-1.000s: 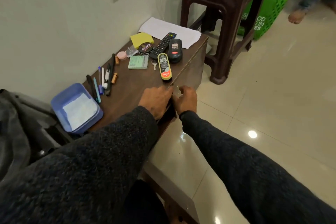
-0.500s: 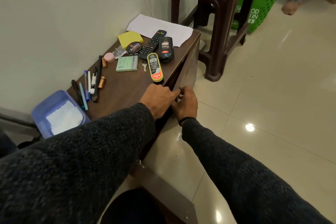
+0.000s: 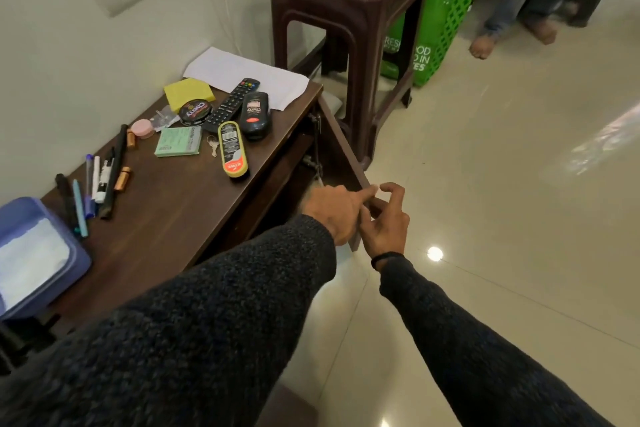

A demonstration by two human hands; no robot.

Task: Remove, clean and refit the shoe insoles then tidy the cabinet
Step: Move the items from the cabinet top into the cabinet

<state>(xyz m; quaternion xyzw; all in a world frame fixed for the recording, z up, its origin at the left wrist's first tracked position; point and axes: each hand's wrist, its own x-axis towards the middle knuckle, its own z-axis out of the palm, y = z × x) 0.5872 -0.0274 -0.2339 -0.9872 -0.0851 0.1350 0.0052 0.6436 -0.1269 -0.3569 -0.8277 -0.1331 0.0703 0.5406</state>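
left hand [image 3: 334, 215]: centre of frame, fingers curled over the top free edge of the cabinet door [image 3: 341, 149] — gripping it
right hand [image 3: 386, 218]: just right of the left hand, thumb and fingers pinching the same door edge from the outer side
door: partly open, swung out toward the floor side, hinged at its far end; hinge hardware [image 3: 315, 146] shows in the gap
cabinet [image 3: 194, 198]: low brown unit along the wall, left half of frame; inside is dark, cannot tell if shoes or insoles are in there
step: judged as opening the door to get at the shoes — insole work not started
how to do it well: probably one hand is enough on the edge; swing along the hinge arc, don't lift or twist; keep fingers off the hinge side
edges: the far end of the door sits near the brown stool [image 3: 349, 28] leg, upper middle — likely the limit of a full swing
top clutter: shoe polish sponge [image 3: 232, 149] lies near the front edge above the door, could get knocked off
open room: bare tiled floor [image 3: 502, 201] on the right half, plenty of space
far: green bag [image 3: 440, 28] and another person's feet upper right, well apart
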